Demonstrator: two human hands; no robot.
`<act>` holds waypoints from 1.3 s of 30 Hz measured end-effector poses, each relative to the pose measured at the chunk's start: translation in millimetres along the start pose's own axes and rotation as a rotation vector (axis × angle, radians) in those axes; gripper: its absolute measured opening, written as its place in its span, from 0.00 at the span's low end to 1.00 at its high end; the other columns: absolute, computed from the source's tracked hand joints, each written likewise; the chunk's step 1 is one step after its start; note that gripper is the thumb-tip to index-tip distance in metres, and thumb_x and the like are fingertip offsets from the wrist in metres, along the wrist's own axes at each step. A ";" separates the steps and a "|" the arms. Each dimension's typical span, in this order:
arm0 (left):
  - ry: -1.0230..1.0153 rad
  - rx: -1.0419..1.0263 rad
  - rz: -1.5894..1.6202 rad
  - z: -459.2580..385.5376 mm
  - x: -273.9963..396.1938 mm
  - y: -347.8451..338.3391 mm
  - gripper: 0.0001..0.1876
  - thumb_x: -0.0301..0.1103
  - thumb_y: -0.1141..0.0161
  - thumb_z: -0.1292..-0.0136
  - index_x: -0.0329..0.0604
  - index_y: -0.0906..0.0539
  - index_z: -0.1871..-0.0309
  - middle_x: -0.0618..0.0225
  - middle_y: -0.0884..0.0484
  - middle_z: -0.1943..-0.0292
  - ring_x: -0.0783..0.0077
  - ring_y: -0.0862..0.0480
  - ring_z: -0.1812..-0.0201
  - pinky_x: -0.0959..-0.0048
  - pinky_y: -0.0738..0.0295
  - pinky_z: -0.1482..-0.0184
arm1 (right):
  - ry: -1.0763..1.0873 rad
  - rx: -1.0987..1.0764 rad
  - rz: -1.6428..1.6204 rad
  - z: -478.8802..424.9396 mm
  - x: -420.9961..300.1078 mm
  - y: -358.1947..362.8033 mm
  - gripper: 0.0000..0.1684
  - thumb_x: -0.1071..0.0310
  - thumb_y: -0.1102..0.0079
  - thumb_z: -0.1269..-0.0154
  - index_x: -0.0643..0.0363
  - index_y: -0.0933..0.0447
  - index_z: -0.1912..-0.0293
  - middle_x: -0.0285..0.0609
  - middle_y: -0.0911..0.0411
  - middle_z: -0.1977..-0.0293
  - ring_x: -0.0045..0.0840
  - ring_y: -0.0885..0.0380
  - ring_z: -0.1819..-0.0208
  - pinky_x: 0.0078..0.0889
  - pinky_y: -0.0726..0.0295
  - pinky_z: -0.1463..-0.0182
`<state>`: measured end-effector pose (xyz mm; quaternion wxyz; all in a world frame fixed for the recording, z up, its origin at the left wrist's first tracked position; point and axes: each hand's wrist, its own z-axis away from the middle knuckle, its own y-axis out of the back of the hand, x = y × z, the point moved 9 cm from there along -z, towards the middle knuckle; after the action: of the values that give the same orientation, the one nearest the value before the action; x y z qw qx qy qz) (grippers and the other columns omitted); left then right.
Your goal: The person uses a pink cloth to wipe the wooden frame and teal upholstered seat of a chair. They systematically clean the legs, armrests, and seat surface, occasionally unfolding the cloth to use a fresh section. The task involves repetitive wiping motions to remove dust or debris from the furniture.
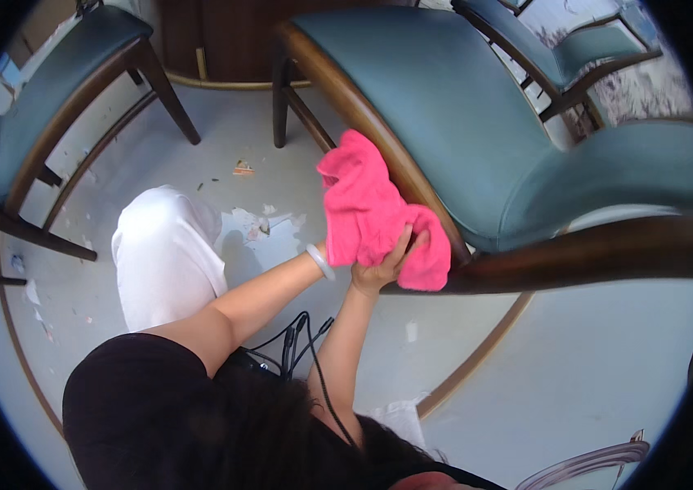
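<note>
A bright pink cloth (362,211) lies bunched against the wooden side rail (377,122) of a chair with a blue-green padded seat (426,92). My right hand (383,266) holds the cloth's near end, thumb and fingers around a fold, close to the joint of seat and backrest. A pale bangle (321,262) circles my left wrist. Past it, my left hand is hidden by the cloth, so its grip cannot be seen. The cloth's far end reaches up along the rail's outer face.
A matching chair (70,104) stands at the left, another (591,55) at the upper right. Paper scraps (254,223) litter the grey floor. Black cables (297,343) hang between my arms. My white-trousered knee (165,257) is bent at the left. Dark wood panelling (236,37) rises behind.
</note>
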<state>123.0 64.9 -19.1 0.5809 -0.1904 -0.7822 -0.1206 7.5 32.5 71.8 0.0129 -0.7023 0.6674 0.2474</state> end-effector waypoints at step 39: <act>0.064 0.113 0.327 -29.0 5.3 2.8 0.28 0.42 0.48 0.28 0.44 0.39 0.28 0.60 0.37 0.29 0.62 0.38 0.28 0.65 0.43 0.28 | -0.320 -0.488 0.044 -21.7 13.8 -69.4 0.24 0.68 0.45 0.38 0.67 0.28 0.43 0.56 0.23 0.50 0.47 0.24 0.49 0.39 0.29 0.43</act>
<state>148.0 56.4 -5.5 0.6271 -0.2783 -0.7274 0.0138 80.0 19.6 64.2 -0.0568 -0.6221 0.5926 0.5085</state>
